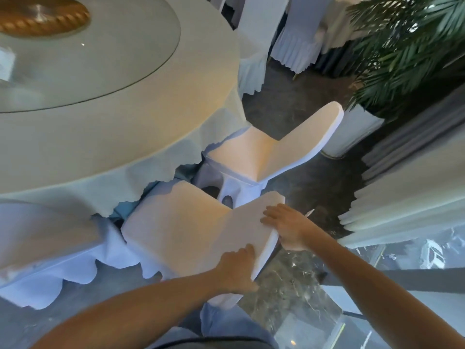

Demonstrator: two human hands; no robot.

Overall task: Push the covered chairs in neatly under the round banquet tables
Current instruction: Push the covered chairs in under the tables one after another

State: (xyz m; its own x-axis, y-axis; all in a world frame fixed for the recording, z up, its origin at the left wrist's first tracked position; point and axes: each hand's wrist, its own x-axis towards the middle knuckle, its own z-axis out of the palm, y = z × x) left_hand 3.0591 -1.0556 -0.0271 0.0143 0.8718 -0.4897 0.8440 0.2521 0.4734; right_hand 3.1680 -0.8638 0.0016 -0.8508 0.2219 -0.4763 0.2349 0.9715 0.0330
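A white-covered chair (181,227) stands at the near edge of the round banquet table (120,127), its seat front under the scalloped tablecloth hem. My left hand (236,269) grips the near end of the chair's backrest top, thumb on the front face. My right hand (285,226) grips the far end of the same top edge, fingers over the front and palm behind. A second covered chair (271,149) stands to the right, angled, its seat partly under the cloth. A third covered chair (45,230) sits at the left, close against the table.
A glass turntable (105,56) with a gold centrepiece (40,16) tops the table. A palm (407,51) in a white planter (352,132) stands right of the second chair. White curtains (407,187) and glass are at my right. More covered chairs (294,44) stand beyond.
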